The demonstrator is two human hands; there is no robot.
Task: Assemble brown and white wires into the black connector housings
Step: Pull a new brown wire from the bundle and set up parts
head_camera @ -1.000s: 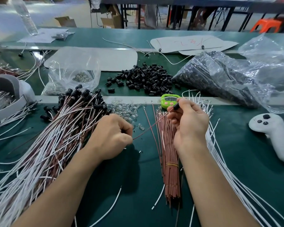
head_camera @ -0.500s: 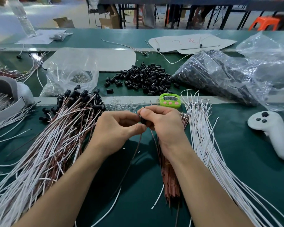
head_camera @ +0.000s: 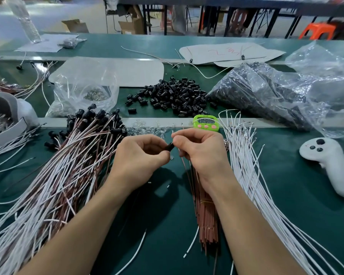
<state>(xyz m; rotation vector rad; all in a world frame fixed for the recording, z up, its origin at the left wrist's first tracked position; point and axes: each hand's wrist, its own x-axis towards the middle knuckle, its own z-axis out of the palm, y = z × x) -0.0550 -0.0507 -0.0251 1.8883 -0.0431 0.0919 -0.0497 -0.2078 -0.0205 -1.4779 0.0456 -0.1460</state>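
Observation:
A small black connector housing [head_camera: 170,146] is pinched between the fingertips of my left hand [head_camera: 140,155] and my right hand [head_camera: 202,151], just above the green mat. A thin brown wire [head_camera: 184,165] hangs below my right hand's fingers. Under my right wrist lies a bundle of brown wires [head_camera: 208,219]. Loose white wires [head_camera: 252,175] fan out on the right. A large heap of finished brown and white wires with black housings [head_camera: 68,165] covers the left. Loose black housings [head_camera: 173,96] are piled beyond the hands.
A green timer [head_camera: 206,122] stands just past my right hand. A white controller [head_camera: 334,165] lies at the right. Clear bags [head_camera: 276,92] of parts sit at the back right, another clear bag [head_camera: 81,92] at the back left. Small clear parts [head_camera: 147,130] are scattered near the rail.
One second ago my hands were apart, the right holding a housing with a brown wire stretched to the left. They came together and now both pinch the housing at the centre.

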